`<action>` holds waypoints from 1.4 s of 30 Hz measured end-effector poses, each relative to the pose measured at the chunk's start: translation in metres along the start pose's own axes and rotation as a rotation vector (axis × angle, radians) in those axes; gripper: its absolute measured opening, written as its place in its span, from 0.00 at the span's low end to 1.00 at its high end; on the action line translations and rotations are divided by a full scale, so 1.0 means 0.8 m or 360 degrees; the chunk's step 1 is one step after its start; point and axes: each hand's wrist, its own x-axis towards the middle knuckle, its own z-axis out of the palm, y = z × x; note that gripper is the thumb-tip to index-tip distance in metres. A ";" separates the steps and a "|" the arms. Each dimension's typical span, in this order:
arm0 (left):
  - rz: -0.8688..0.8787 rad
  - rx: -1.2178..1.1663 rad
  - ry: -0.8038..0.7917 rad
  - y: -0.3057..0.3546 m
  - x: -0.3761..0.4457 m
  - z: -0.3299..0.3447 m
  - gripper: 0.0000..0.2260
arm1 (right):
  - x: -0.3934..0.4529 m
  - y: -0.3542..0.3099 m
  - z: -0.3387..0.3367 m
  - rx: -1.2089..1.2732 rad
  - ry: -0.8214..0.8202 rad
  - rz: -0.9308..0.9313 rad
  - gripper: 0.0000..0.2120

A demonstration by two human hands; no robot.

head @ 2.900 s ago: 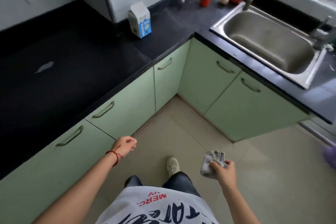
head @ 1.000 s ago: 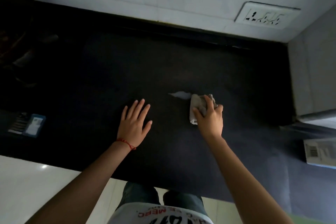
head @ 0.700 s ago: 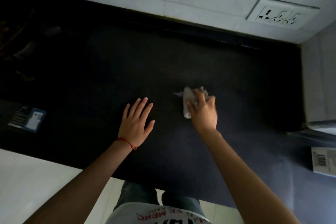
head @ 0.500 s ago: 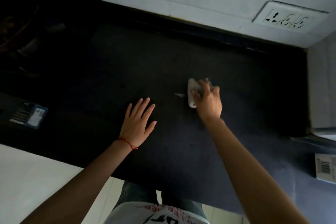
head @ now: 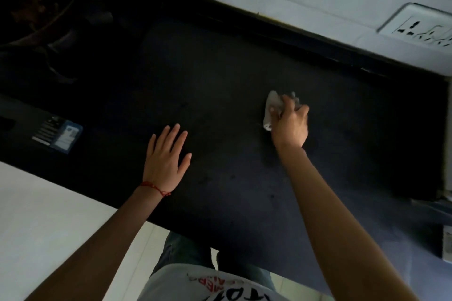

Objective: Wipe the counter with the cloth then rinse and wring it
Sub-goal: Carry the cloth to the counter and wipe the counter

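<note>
White smear beside cloth gone since last pass. Right hand clamped on cloth, left hand flat, fingers spread, on counter. Wiping about done; rinse next.

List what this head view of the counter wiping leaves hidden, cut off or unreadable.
- Cloth: mostly covered by the right hand; its full shape is hidden.
- Counter beneath the cloth: covered, so any residue there is unknown.
- Dark object at far left: too shadowed to identify.
- Blue card: print too small to read.
- Wall socket and box: cut off by the right edge.
</note>
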 end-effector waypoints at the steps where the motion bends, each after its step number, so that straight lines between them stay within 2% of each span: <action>1: 0.0000 0.0001 0.0007 0.000 0.000 0.000 0.23 | -0.020 -0.003 0.009 -0.0027 -0.0083 -0.0137 0.22; 3: -0.0008 0.0006 0.0003 -0.001 0.000 0.000 0.24 | -0.060 0.004 0.019 -0.0052 -0.0269 -0.0457 0.22; 5: -0.0003 0.0017 -0.0009 0.000 -0.001 -0.002 0.25 | -0.045 0.008 0.017 -0.0040 -0.0299 -0.0515 0.22; 8: 0.0011 0.0006 -0.0005 0.000 -0.001 -0.002 0.26 | 0.014 -0.016 0.014 -0.0021 -0.0102 -0.0121 0.22; 10: 0.0020 -0.0003 0.0006 0.001 -0.002 -0.004 0.25 | 0.004 -0.035 0.021 -0.0026 -0.0064 -0.0078 0.22; 13: 0.0020 -0.0018 0.0012 0.000 -0.002 -0.004 0.25 | -0.066 -0.039 0.044 -0.0080 -0.0356 -0.0620 0.22; 15: 0.0023 -0.0015 0.0014 0.000 -0.002 -0.004 0.25 | -0.064 -0.028 0.040 -0.0096 -0.0450 -0.0770 0.22; 16: 0.0028 -0.0015 0.0015 -0.001 -0.001 -0.005 0.25 | -0.044 -0.026 0.035 -0.0130 -0.0406 -0.0738 0.22; 19: 0.0034 -0.0022 0.0012 -0.001 -0.001 -0.005 0.25 | 0.019 -0.019 0.017 -0.0094 -0.0099 -0.0169 0.22; 20: 0.0036 -0.0014 0.0008 -0.001 -0.002 -0.005 0.25 | 0.017 -0.022 0.016 -0.0060 -0.0021 -0.0062 0.22; 21: 0.0041 -0.0008 0.0008 -0.001 -0.002 -0.005 0.25 | 0.000 -0.029 0.021 -0.0066 -0.0024 -0.0097 0.22; 24: 0.0034 -0.0015 0.0028 -0.003 -0.002 -0.002 0.24 | -0.085 -0.039 0.048 -0.0139 -0.0345 -0.0641 0.22; 26: 0.0028 -0.0014 0.0035 -0.002 -0.002 -0.002 0.24 | -0.084 -0.020 0.039 -0.0147 -0.0373 -0.0729 0.22; 27: 0.0031 -0.0009 0.0040 -0.002 -0.002 -0.003 0.24 | -0.063 -0.007 0.028 -0.0143 -0.0288 -0.0627 0.22; 30: 0.0028 -0.0018 0.0034 -0.002 -0.001 -0.003 0.25 | -0.005 0.035 -0.011 -0.0026 0.0085 0.0101 0.22; 31: 0.0027 -0.0021 0.0029 -0.002 -0.001 -0.003 0.25 | -0.010 0.036 -0.014 -0.0012 0.0162 0.0231 0.22; 32: 0.0028 -0.0023 0.0030 -0.002 -0.002 -0.003 0.25 | -0.026 0.024 -0.008 -0.0028 0.0161 0.0217 0.22; 36: 0.0029 -0.0045 0.0040 -0.003 -0.002 0.001 0.25 | -0.108 -0.011 0.036 -0.0147 -0.0298 -0.0428 0.22; 37: 0.0029 -0.0047 0.0042 -0.003 -0.002 0.001 0.25 | -0.103 0.002 0.027 -0.0154 -0.0267 -0.0449 0.22; 38: 0.0032 -0.0050 0.0041 -0.004 -0.003 0.002 0.25 | -0.089 0.023 0.014 -0.0148 -0.0169 -0.0359 0.22; 41: 0.0037 -0.0060 0.0047 -0.003 -0.002 0.003 0.25 | -0.049 0.088 -0.037 -0.0051 0.0243 0.0373 0.22; 42: 0.0038 -0.0060 0.0053 -0.003 -0.003 0.003 0.24 | -0.053 0.092 -0.040 -0.0044 0.0307 0.0508 0.22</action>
